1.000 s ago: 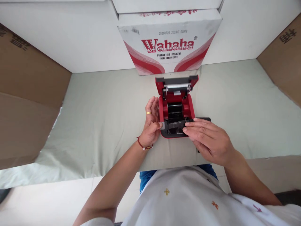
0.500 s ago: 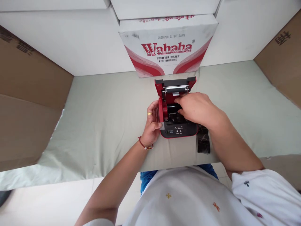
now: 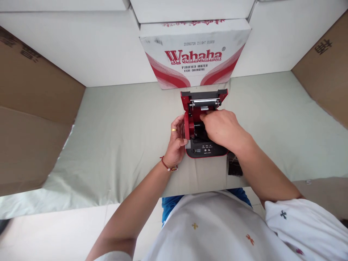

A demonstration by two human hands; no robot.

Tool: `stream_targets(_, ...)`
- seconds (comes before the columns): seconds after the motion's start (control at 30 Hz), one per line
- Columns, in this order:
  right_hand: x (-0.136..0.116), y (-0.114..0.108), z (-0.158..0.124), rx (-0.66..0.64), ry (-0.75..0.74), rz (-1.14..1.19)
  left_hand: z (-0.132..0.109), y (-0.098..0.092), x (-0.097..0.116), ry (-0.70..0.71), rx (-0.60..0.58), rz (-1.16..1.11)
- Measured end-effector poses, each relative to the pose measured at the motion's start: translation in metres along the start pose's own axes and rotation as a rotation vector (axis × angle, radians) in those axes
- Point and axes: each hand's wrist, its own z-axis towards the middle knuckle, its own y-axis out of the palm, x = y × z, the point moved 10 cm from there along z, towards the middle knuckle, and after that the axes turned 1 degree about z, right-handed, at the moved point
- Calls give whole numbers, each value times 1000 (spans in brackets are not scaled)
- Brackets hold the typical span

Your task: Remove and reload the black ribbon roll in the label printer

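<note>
A small red and black label printer [image 3: 206,150] stands on the cloth with its lid [image 3: 204,96] raised and tilted back. My left hand [image 3: 176,145] is closed along the printer's left side, thumb on the front corner and fingers behind. Inside the open compartment, my right hand [image 3: 224,128] reaches in from the right, its fingers bent over a dark roll [image 3: 199,127]. Only the left end of that roll shows; the hand hides the rest, along with the thumb. A crumpled dark piece of film [image 3: 235,166] lies by the printer's front right corner, partly under my right forearm.
A Wahaha water carton [image 3: 194,58] stands just behind the printer, with white boxes around it. Brown cardboard boxes flank the table at left [image 3: 35,116] and right [image 3: 326,65]. Pale green cloth [image 3: 122,137] covers the table, its front edge close to my body.
My right hand has shifted slightly left and deeper over the compartment, covering more of the dark roll. My left hand keeps its hold on the printer's side.
</note>
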Motion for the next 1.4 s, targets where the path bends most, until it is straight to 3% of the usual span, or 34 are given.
stream_targets(0.37,18,5,-7,158,-3,190,0,3,1,-8,3,-5)
stream_targets(0.5,22,3,-16,214,-43,405,0,4,3,-11,2,-22)
stream_targets(0.63,36,-1,-50,277,-98,856,0,3,2,-5,1,-6)
stream_targets(0.73,81,-6,-91,470,-33,1175,0,1,0,-3,3,4)
stream_targets(0.83,150,5,-129,696,186,1255,1,1,0,-6,-14,9)
stream_targets(0.9,185,26,-140,654,342,1158,1,1,0,-8,-19,7)
stream_targets(1.03,219,80,-134,319,488,786,1,0,2,-11,-5,6)
stream_targets(1.13,217,98,-127,286,455,581,0,1,4,-15,-11,16)
stream_targets(1.27,183,80,-124,471,296,494,0,0,4,-26,-4,15)
stream_targets(1.4,125,83,-101,303,30,515,0,-1,3,-21,6,24)
